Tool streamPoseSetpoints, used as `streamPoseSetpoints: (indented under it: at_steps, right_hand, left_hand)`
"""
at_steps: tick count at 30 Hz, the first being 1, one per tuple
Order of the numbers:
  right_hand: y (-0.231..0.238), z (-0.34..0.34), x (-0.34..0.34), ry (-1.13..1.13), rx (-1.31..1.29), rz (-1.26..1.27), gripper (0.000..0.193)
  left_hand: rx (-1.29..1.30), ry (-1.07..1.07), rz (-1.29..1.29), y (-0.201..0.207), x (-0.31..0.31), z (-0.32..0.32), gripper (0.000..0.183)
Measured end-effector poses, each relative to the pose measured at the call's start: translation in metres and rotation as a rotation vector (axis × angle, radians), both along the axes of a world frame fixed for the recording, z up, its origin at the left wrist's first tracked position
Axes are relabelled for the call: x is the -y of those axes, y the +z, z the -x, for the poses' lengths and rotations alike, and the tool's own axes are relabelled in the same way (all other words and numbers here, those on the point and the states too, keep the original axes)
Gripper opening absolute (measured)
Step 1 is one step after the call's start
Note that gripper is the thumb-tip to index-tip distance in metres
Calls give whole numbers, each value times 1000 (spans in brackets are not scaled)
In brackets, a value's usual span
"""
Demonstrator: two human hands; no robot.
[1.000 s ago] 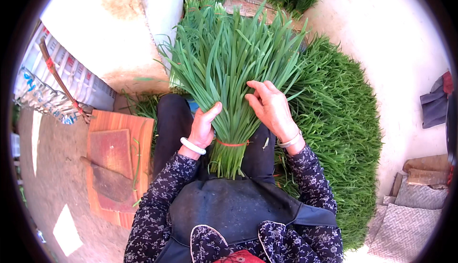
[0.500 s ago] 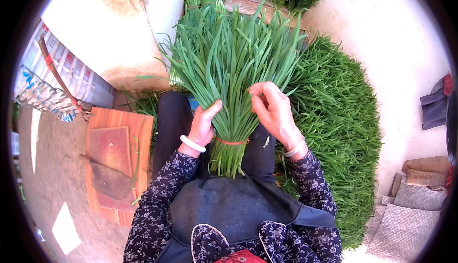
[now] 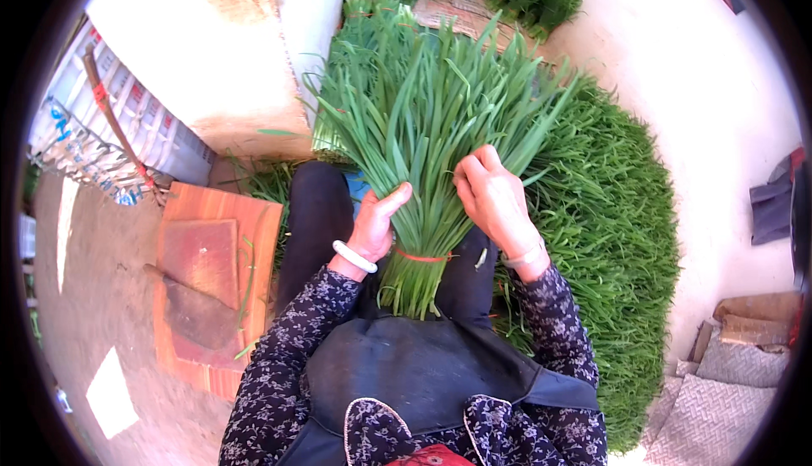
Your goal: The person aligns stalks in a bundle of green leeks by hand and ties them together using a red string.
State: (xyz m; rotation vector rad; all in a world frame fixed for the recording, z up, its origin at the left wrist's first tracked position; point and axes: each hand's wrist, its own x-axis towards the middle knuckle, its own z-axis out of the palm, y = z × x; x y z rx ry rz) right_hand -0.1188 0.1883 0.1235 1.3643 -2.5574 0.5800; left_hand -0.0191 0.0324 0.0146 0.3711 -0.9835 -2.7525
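Observation:
A large bundle of garlic chives [image 3: 423, 153] rests across my lap, its leaves fanned out away from me and its cut stems toward my body. A red-orange band [image 3: 420, 256] circles it low down, just above the stem ends. My left hand [image 3: 376, 222] grips the bundle from the left, thumb lying over the leaves. At the bundle's right side, my right hand [image 3: 493, 200] has its fingers drawn together in a pinch against the leaves; what lies between the fingertips is hidden.
A wide heap of loose chives [image 3: 600, 246] lies to my right. Tied bundles [image 3: 372, 9] stand beyond my knees. On my left are a wooden board [image 3: 262, 276] with a cleaver [image 3: 199, 314] and a pale woven basket [image 3: 118, 119]. Woven mats [image 3: 710, 415] lie at far right.
The whole view has shifted slightly. My right hand has turned a little, its pinched fingers still at the bundle's right side. My left hand keeps its grip.

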Motion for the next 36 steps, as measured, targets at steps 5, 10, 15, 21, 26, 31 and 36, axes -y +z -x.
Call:
streamPoseSetpoints:
  at_steps: [5, 10, 15, 21, 26, 31, 36]
  right_hand:
    - [-19, -15, -5, 144, -23, 16, 26]
    - [-26, -50, -14, 271, 614, 23, 11]
    - [-4, -92, -31, 556, 1424, -318, 4]
    - [-17, -62, -46, 239, 1352, -80, 17]
    - [-41, -54, -41, -27, 714, 254, 13]
    - [-46, -65, -26, -107, 743, 218, 21]
    - [-69, -74, -13, -152, 638, 241, 16]
  left_hand:
    - [12, 20, -20, 9, 1, 1, 28]
    - [27, 18, -25, 1, 5, 0, 29]
    - [-22, -14, -32, -2, 7, 0, 34]
    - [-2, 17, -49, -7, 8, 6, 32]
    - [10, 28, -9, -10, 8, 4, 36]
    - [-1, 12, -8, -12, 10, 4, 35]
    - [23, 12, 24, -15, 9, 5, 34]
